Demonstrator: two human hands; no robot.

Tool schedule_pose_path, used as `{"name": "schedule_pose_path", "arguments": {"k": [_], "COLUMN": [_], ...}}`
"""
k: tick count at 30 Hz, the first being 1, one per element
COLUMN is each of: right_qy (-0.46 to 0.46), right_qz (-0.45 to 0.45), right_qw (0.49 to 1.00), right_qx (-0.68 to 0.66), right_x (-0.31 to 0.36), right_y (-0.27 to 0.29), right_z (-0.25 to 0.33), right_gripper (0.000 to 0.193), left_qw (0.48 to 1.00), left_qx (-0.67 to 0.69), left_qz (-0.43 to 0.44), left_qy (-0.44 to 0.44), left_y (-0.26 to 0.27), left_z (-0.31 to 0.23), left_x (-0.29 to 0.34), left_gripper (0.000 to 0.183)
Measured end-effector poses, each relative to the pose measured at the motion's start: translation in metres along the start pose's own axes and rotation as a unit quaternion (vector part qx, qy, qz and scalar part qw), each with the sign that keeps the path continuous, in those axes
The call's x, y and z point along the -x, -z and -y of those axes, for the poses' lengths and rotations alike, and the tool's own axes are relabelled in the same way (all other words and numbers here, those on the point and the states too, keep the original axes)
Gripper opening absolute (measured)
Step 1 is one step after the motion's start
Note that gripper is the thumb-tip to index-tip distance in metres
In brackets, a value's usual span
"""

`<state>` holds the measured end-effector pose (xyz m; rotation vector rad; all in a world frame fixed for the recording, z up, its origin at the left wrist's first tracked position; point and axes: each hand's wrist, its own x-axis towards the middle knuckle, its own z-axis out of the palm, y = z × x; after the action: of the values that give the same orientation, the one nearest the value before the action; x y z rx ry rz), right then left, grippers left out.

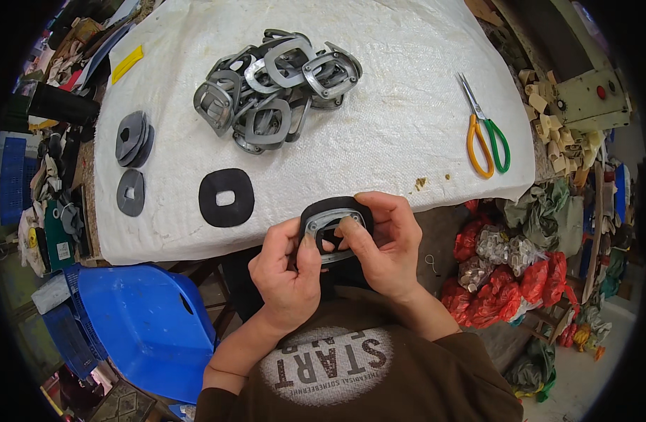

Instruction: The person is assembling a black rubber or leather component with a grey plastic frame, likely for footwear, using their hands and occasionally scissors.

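Observation:
Just off the table's near edge, both my hands hold a grey metal frame (337,214) laid against a black pad (328,202). My left hand (286,281) grips the left side, its thumb on the frame. My right hand (393,247) has its fingers behind the upper right rim and its thumb pressed at the frame's opening. The undersides are hidden by my fingers. Nearest on the cloth lies another black pad (226,212), rounded, with a square hole. Farther back is a heap of similar grey metal frames (268,125).
White woven cloth (407,105) covers the table. Grey pads (131,144) are stacked at the left, near a yellow strip (127,63). Scissors (486,133) with orange and green handles lie right. A blue plastic chair (143,309) stands lower left, red bags (492,295) lower right.

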<state>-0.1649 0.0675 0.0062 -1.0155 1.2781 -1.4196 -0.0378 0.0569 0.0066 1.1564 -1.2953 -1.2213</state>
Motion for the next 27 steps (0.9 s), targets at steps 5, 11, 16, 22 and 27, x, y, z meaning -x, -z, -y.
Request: {"name": "schedule_pose_path", "arguments": {"k": [5,11,16,22,27], "right_qy": [-0.053,-0.119,-0.007,0.006,0.095], "right_qz": [-0.036,0.041,0.018,-0.011,0.025], "right_qw": [0.997,0.964,0.998,1.0,0.993], "right_qx": [-0.052,-0.234,-0.052,0.018,0.067], "right_x": [-0.003,-0.007,0.0,0.001,0.005], "right_y": [-0.003,0.012,0.003,0.007,0.005], "right_z": [0.003,-0.004,0.002,-0.006,-0.01], "right_gripper": [0.023,0.031,0.033,0.031,0.032], "left_qw": [1.0,0.999,0.997,0.991,0.997], "left_qx": [-0.016,0.044,0.054,0.111,-0.011], "left_qz": [-0.006,-0.021,-0.014,0.03,0.022], "left_qy": [-0.026,0.024,0.047,0.071,0.074], "left_y": [-0.003,-0.004,-0.005,-0.003,-0.004], "left_z": [0.008,0.0,-0.002,-0.002,-0.004], "left_x": [0.004,-0.001,0.0,-0.004,-0.007], "left_gripper": [0.011,0.011,0.013,0.016,0.014]}}
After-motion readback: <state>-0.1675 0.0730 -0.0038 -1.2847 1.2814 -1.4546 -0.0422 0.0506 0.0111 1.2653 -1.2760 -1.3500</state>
